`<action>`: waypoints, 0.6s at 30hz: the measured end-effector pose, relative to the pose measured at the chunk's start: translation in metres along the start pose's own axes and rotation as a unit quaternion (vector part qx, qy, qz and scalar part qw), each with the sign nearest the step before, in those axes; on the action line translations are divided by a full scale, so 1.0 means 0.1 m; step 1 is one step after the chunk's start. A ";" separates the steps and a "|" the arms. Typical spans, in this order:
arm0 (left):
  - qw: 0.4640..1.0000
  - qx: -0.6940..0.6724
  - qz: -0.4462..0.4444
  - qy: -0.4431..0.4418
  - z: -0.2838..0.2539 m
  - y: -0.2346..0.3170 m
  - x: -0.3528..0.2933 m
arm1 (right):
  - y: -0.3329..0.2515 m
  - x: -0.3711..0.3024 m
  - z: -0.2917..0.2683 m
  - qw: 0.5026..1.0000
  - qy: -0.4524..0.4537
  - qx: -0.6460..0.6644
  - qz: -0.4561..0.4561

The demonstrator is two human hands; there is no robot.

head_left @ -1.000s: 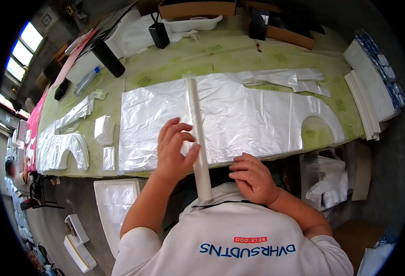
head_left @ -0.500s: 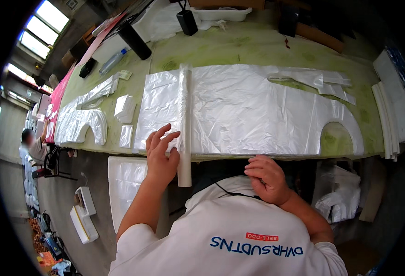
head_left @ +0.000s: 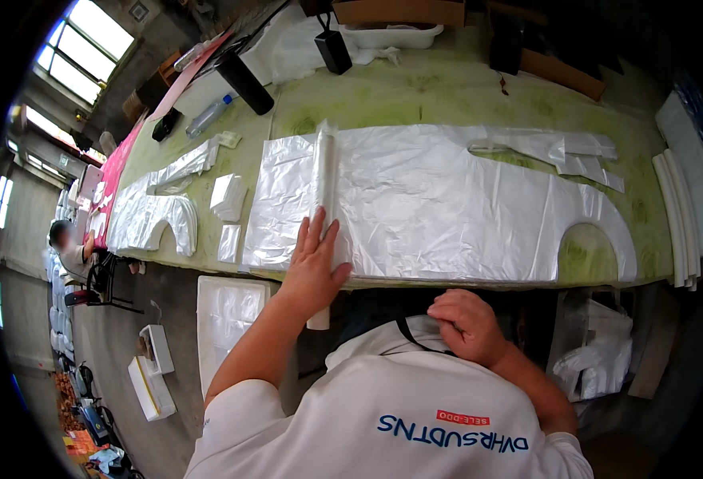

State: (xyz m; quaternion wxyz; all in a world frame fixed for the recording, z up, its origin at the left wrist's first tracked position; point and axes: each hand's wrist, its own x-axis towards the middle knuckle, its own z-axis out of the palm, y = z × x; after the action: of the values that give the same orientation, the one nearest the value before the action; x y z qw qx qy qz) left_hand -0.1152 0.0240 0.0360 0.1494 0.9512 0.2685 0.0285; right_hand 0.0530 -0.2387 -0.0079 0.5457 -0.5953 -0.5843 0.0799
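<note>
A large apron-shaped sheet of clear, shiny plastic film (head_left: pixel 447 207) lies spread on the table, with a curved cut-out at its right end. Across its left part runs a long pale tube (head_left: pixel 327 168), its near end sticking out past the table edge. My left hand (head_left: pixel 310 267) rests on the tube with fingers stretched out, hiding part of it. Just off the table edge, in front of my body, my right hand (head_left: pixel 467 323) is closed with curled fingers. It touches neither the film nor the tube, and nothing shows in it.
Left of the sheet lie a smaller cut film piece (head_left: pixel 153 215) and a folded film stack (head_left: pixel 228 197). Farther back are a plastic bottle (head_left: pixel 209 116), a black cylinder (head_left: pixel 244 82) and a black box (head_left: pixel 333 52). White rolls (head_left: pixel 677 215) stand at the right. A person (head_left: pixel 76 254) sits far left.
My left hand has moved right and forward, from raised with bent fingers beside the tube to flat upon it. My right hand's fingers have curled in more. The view has shifted slightly.
</note>
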 end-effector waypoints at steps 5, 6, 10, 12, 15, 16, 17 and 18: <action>0.991 -0.133 0.000 0.033 -0.05 -0.62 -0.09 | 0.06 -0.16 -0.04 0.994 0.056 -0.001 0.090; 0.994 -0.105 -0.017 0.040 -0.06 -0.68 -0.10 | 0.07 -0.19 -0.03 0.994 0.049 0.002 0.093; 0.997 -0.025 -0.038 0.059 -0.04 -0.61 -0.16 | 0.09 -0.16 0.01 0.994 0.024 0.024 0.102; 0.984 0.013 -0.007 0.176 0.02 -0.81 -0.13 | 0.09 -0.16 0.00 0.994 0.017 0.029 0.106; 0.976 0.058 -0.046 0.206 -0.15 -0.82 -0.13 | 0.12 -0.19 0.00 0.993 0.020 0.029 0.114; 0.979 0.049 -0.008 0.196 -0.17 -0.83 -0.12 | 0.13 -0.21 0.00 0.992 0.027 0.028 0.118; 0.988 0.043 -0.008 0.148 -0.17 -0.74 -0.14 | 0.13 -0.22 0.00 0.992 0.029 0.030 0.121; 0.994 0.037 -0.008 0.100 -0.14 -0.64 -0.16 | 0.12 -0.21 0.01 0.992 0.027 0.031 0.119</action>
State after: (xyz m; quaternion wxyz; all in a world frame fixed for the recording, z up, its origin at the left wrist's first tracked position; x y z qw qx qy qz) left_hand -0.1629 0.0715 0.0305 0.0871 0.9463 0.2905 0.1122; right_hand 0.0536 -0.2515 -0.0286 0.5658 -0.6455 -0.4917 0.1464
